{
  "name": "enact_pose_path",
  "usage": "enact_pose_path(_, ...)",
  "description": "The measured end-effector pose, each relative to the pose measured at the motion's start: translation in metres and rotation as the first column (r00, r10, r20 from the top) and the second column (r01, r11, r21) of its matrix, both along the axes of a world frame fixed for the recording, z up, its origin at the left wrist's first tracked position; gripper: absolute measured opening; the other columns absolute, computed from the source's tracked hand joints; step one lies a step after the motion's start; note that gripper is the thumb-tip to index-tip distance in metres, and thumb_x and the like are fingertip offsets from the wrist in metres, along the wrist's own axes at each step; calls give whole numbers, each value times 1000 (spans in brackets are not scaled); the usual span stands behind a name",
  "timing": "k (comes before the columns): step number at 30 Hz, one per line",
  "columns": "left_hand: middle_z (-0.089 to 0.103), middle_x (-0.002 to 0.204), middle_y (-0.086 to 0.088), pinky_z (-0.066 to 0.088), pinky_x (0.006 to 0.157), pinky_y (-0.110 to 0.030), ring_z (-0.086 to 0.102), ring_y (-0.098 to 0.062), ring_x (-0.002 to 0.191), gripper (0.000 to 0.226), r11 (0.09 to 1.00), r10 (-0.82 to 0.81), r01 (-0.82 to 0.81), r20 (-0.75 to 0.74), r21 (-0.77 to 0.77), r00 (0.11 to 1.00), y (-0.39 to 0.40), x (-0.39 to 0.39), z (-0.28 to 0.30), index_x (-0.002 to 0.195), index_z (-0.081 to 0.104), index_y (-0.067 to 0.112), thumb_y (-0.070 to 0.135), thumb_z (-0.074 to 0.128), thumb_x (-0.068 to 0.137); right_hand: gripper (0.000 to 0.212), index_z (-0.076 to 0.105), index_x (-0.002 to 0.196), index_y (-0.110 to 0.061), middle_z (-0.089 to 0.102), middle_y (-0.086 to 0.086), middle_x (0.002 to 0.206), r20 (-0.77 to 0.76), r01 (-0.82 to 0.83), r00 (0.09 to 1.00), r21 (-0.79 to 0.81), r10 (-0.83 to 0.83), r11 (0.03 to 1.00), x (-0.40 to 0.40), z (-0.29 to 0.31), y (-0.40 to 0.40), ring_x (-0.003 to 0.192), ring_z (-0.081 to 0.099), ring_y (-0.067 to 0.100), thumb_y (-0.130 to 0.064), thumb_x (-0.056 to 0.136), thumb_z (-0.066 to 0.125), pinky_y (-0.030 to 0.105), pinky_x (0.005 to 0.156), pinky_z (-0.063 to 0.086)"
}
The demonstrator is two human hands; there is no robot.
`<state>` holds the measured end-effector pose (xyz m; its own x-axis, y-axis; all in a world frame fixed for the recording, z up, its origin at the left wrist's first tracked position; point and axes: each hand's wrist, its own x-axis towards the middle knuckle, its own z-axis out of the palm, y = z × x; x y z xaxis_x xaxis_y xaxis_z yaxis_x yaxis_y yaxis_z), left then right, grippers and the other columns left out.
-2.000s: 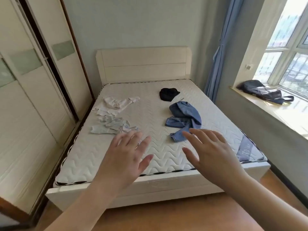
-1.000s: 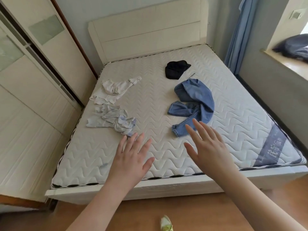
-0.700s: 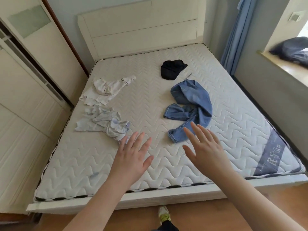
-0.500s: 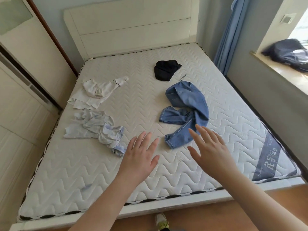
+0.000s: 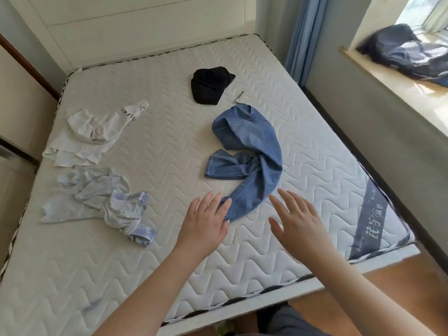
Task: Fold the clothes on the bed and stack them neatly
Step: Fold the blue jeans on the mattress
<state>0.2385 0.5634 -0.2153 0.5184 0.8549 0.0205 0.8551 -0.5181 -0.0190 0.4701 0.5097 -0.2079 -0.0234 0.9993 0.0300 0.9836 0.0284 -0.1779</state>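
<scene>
Crumpled blue jeans (image 5: 252, 151) lie in the middle of the bare white mattress (image 5: 169, 141). Behind them sits a small black garment (image 5: 209, 84). At the left edge lies a white top with black lettering (image 5: 97, 134), and in front of it a pale blue-white crumpled garment (image 5: 106, 202). My left hand (image 5: 206, 221) hovers with straight fingers over the near leg end of the jeans and holds nothing. My right hand (image 5: 297, 219) is spread open just right of that leg end, also holding nothing.
A white headboard (image 5: 145, 27) closes the far end of the bed. A wardrobe (image 5: 14, 117) stands close on the left. On the right are a blue curtain (image 5: 303, 37) and a window sill (image 5: 400, 76) with a dark bag (image 5: 407, 52) on it. Wooden floor (image 5: 400, 287) lies at the bed's foot.
I have come closer to the bed and lean over it. Both open hands have moved forward to the near end of the jeans. No garment has moved.
</scene>
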Motion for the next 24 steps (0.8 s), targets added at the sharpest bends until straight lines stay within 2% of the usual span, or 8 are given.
enact_pose_path(2, 59, 133, -9, 45, 103, -47, 53, -28, 127, 49, 1000, 8, -8, 2, -28, 1000, 17, 18, -10, 134, 59, 16, 34, 64, 87, 53, 52, 141, -14, 48, 11, 146, -9, -17, 1000, -37, 17, 999, 15, -14, 21, 136, 44, 31, -35, 93, 59, 46, 113, 33)
enact_pose_path(5, 61, 129, -8, 47, 99, -46, 56, -28, 123, 52, 998, 27, -26, 12, -52, 1000, 44, 42, -29, 132, 61, 16, 33, 69, 83, 53, 53, 140, -14, 50, 12, 145, -20, -36, 999, -74, 35, 997, 35, -38, 58, 134, 47, 31, -36, 92, 60, 46, 111, 35)
enact_pose_path(8, 59, 132, -7, 44, 103, -45, 53, -28, 126, 53, 990, 67, -66, 1, -128, 998, 72, 63, -61, 136, 57, 18, 33, 65, 86, 54, 53, 140, -13, 52, 13, 143, -32, -60, 998, -104, 57, 993, 55, -70, 95, 131, 49, 31, -35, 91, 62, 45, 109, 38)
enact_pose_path(13, 43, 147, -4, 28, 113, -42, 36, -25, 139, 55, 961, 81, -100, -84, -259, 993, 116, 87, -128, 149, 38, 21, 36, 45, 96, 66, 37, 151, -12, 46, 10, 149, -103, -54, 994, -157, 38, 986, 74, -133, 153, 134, 46, 30, -34, 92, 60, 42, 110, 35)
enact_pose_path(18, 36, 155, -6, 26, 115, -44, 33, -26, 142, 66, 922, 134, -168, -118, -350, 984, 150, 108, -207, 153, 30, 23, 44, 51, 93, 70, 22, 156, -14, 31, 9, 158, -70, -57, 997, -260, 41, 964, 81, -213, 208, 143, 32, 28, -37, 96, 51, 39, 117, 23)
enact_pose_path(22, 11, 164, -4, 13, 119, -44, 12, -24, 150, 79, 882, 170, -222, -160, -415, 972, 187, 124, -271, 157, 6, 27, 53, 47, 94, 77, 15, 157, -16, 17, 7, 163, -35, -80, 997, -281, 73, 956, 85, -274, 251, 148, 21, 29, -41, 95, 52, 42, 120, 14)
enact_pose_path(24, 0, 165, -3, 8, 120, -45, 2, -24, 151, 86, 877, 170, -234, -183, -421, 968, 208, 129, -300, 156, -4, 26, 57, 46, 93, 84, 14, 157, -18, 13, 7, 164, -39, -48, 998, -245, 39, 968, 88, -300, 279, 149, 17, 30, -45, 91, 58, 45, 120, 13)
